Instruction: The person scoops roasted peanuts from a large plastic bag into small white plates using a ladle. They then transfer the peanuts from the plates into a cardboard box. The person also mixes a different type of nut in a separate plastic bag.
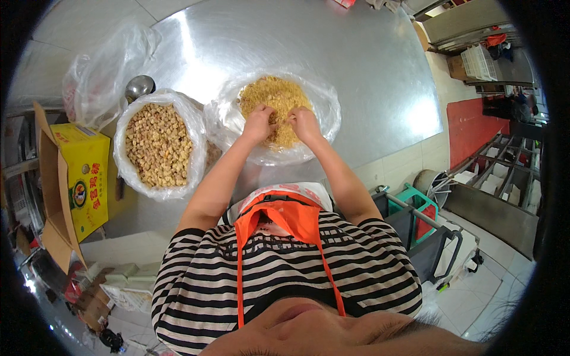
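Both my hands are over an open clear plastic bag [327, 104] of yellow granules [285, 91] on the steel tabletop [365, 66]. My left hand [259, 123] is at the near left part of the granules, fingers bent and drawn together. A short gap to its right, my right hand [305, 124] has thumb and fingertips close together at the granules' surface. Anything pinched in either hand is too small to make out. Browner bits show among the granules between the hands. Left of this bag stands a second open plastic bag [120, 149], full of light-brown nugget-like pieces [160, 142].
A round metal ladle or bowl [140, 86] lies behind the left bag, near crumpled clear plastic [104, 71]. An open yellow carton [91, 178] bearing writing sits at the far left. Right of me are a dark cart [427, 249], a green stool [407, 200] and a compartmented rack [503, 178].
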The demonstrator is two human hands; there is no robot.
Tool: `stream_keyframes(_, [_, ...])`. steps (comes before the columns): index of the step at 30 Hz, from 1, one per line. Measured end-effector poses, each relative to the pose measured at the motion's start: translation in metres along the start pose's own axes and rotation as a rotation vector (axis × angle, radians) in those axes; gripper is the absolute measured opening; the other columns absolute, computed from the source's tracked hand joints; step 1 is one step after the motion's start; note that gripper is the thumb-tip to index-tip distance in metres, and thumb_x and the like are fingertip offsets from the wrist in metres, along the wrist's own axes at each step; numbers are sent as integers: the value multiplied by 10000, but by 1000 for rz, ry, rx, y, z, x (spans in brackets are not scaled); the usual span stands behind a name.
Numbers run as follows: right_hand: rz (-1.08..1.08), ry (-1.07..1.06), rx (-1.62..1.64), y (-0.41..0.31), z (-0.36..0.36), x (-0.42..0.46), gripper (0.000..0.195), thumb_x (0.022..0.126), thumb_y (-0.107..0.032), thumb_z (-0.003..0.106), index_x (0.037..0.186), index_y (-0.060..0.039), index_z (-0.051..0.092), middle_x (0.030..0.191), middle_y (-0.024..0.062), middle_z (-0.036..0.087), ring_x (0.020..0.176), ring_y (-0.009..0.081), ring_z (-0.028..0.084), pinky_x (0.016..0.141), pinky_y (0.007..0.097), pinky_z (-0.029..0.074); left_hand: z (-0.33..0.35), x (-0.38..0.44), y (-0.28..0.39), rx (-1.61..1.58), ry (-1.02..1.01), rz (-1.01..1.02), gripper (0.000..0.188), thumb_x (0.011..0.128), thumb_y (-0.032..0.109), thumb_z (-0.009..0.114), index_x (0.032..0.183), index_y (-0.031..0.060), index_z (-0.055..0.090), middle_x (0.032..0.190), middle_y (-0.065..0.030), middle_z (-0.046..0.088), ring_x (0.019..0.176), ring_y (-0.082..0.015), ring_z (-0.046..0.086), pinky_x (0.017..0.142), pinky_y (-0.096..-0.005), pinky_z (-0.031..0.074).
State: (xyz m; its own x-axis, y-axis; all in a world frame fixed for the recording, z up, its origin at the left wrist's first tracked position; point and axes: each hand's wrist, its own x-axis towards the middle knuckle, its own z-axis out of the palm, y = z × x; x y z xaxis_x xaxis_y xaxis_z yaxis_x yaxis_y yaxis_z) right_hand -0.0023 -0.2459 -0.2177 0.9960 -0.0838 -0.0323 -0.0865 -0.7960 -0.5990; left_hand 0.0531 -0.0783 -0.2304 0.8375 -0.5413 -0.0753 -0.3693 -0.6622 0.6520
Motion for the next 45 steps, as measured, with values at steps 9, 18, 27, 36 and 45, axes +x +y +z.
stream_keyframes(9, [85,-71,-68,-13,5,-9,240,721,-46,668,951,-29,603,920,188,615,858,372,597,746,445,479,4,-8,10,91,-19,106,282,695,79,706,950,41,589,949,-158,590,850,-362,600,724,-442,492])
stream_keyframes(18, [80,-78,-79,-8,11,0,241,709,-23,637,948,-40,617,926,190,620,871,376,599,760,448,484,11,-6,19,103,-2,70,211,757,96,598,958,42,628,899,-178,609,809,-361,620,706,-435,514])
stream_keyframes(27, [148,-169,-132,-3,15,15,205,675,-16,621,875,-44,655,873,192,647,853,380,613,755,454,487,7,0,34,118,15,74,177,717,77,628,881,13,616,856,-217,620,762,-376,612,674,-454,507])
stream_keyframes(36, [238,-219,344,19,14,15,263,693,1,676,950,6,617,850,133,658,757,219,651,682,340,522,13,8,21,-155,31,5,200,706,86,670,885,28,604,703,-151,616,693,-293,622,619,-392,515])
stream_keyframes(45, [-127,-26,191,-44,-16,-13,293,728,-59,673,1011,-39,599,904,144,631,748,294,637,672,376,522,8,-5,6,-1681,-206,-532,194,891,253,519,818,83,575,738,-29,586,612,-159,574,570,-279,495])
